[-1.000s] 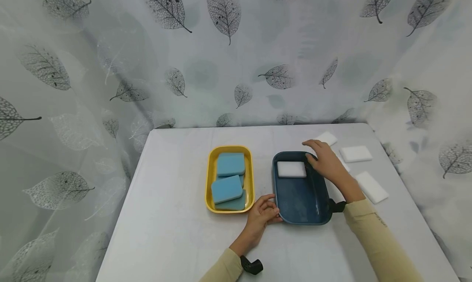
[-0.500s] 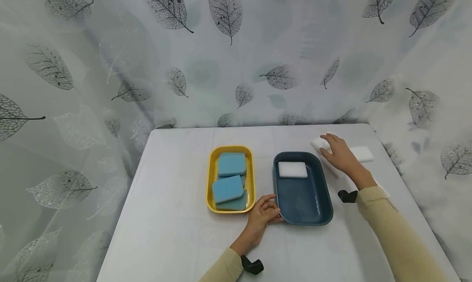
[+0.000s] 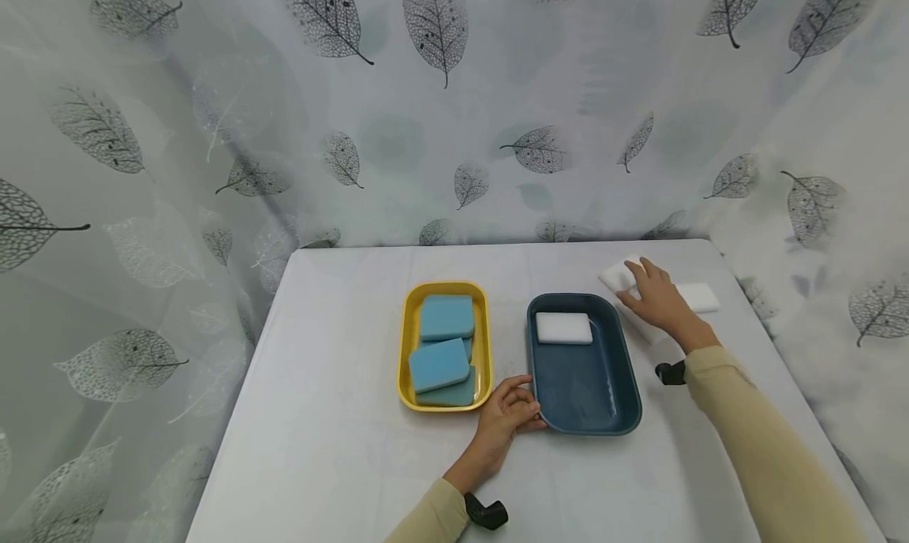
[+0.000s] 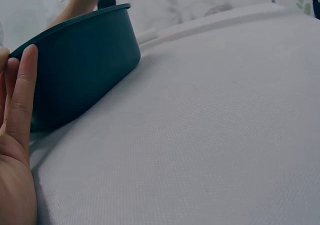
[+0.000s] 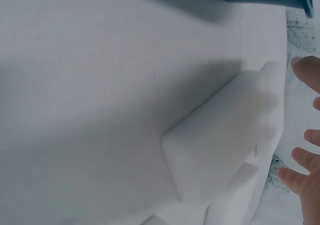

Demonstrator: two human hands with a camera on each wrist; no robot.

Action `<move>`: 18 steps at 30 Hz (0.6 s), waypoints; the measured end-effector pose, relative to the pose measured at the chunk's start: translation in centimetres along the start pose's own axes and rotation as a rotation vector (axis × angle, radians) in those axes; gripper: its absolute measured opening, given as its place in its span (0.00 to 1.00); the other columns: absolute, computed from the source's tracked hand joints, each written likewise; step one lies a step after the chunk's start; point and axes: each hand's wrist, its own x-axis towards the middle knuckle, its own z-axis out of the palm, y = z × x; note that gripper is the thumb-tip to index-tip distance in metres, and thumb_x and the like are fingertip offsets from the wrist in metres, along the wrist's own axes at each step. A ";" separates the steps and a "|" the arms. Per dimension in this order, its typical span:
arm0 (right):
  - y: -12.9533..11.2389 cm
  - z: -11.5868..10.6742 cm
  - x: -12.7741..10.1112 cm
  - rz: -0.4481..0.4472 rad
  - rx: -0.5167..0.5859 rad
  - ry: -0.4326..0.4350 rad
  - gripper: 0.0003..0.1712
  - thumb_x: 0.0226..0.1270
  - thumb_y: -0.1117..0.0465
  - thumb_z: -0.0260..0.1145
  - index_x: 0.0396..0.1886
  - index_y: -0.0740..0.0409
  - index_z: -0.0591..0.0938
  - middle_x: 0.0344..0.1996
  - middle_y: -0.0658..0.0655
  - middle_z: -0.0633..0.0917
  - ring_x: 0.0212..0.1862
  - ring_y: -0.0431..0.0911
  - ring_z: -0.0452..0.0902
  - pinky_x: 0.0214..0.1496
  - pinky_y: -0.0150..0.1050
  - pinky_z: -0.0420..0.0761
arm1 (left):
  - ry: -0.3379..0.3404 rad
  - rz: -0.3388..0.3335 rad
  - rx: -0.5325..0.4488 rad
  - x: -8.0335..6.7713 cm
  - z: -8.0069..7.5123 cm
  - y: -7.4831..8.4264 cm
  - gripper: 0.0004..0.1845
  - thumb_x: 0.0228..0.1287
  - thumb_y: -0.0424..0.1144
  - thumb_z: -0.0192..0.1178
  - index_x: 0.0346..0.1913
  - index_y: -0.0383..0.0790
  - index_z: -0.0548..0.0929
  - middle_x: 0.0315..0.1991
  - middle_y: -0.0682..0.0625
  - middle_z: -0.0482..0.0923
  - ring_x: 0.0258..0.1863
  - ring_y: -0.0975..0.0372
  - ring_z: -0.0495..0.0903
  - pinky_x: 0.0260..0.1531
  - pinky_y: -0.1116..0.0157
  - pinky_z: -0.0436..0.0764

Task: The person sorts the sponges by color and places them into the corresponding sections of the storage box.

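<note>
A dark blue tray [image 3: 584, 401] holds one white sponge [image 3: 563, 327] at its far end. My left hand [image 3: 513, 411] rests at the tray's near left corner. In the left wrist view its straight fingers [image 4: 21, 96] lie against the blue tray [image 4: 80, 80] wall. My right hand [image 3: 652, 294] reaches over loose white sponges right of the tray, fingertips on the far one [image 3: 615, 275]. In the right wrist view the spread fingers [image 5: 306, 74] hover by a white sponge [image 5: 220, 140], gripping nothing.
A yellow tray [image 3: 407, 346] left of the blue one holds several blue sponges [image 3: 437, 364]. Another white sponge [image 3: 699, 296] lies near the table's right edge. A leaf-print curtain surrounds the white table [image 3: 341, 417].
My right hand left the blue tray, with the white sponge staying inside, and moved right and back onto the loose white sponges. The left hand stayed at the tray corner.
</note>
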 end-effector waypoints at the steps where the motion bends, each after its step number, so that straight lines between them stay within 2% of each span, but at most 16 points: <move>1: 0.2 0.0 0.2 -0.002 -0.012 -0.009 0.42 0.74 0.51 0.58 0.76 0.67 0.53 0.73 0.80 0.48 0.71 0.79 0.45 0.67 0.77 0.56 | 0.002 0.000 0.001 0.0 0.0 0.0 0.29 0.66 0.31 0.62 0.68 0.39 0.68 0.41 0.55 0.76 0.36 0.67 0.81 0.42 0.62 0.88; 11: 0.7 -0.3 1.8 -0.023 -0.054 -0.056 0.42 0.72 0.50 0.60 0.76 0.64 0.53 0.73 0.81 0.49 0.70 0.81 0.46 0.62 0.80 0.58 | -0.002 -0.006 0.004 0.0 -0.1 -0.1 0.29 0.66 0.32 0.63 0.68 0.39 0.68 0.41 0.54 0.76 0.37 0.67 0.81 0.43 0.62 0.88; 18: 1.5 -0.2 2.9 0.065 -0.100 -0.108 0.45 0.70 0.45 0.60 0.75 0.64 0.53 0.72 0.83 0.47 0.69 0.83 0.44 0.64 0.80 0.57 | 0.003 -0.005 0.004 0.0 -0.1 0.0 0.29 0.66 0.32 0.62 0.68 0.39 0.68 0.41 0.54 0.76 0.37 0.67 0.81 0.43 0.62 0.88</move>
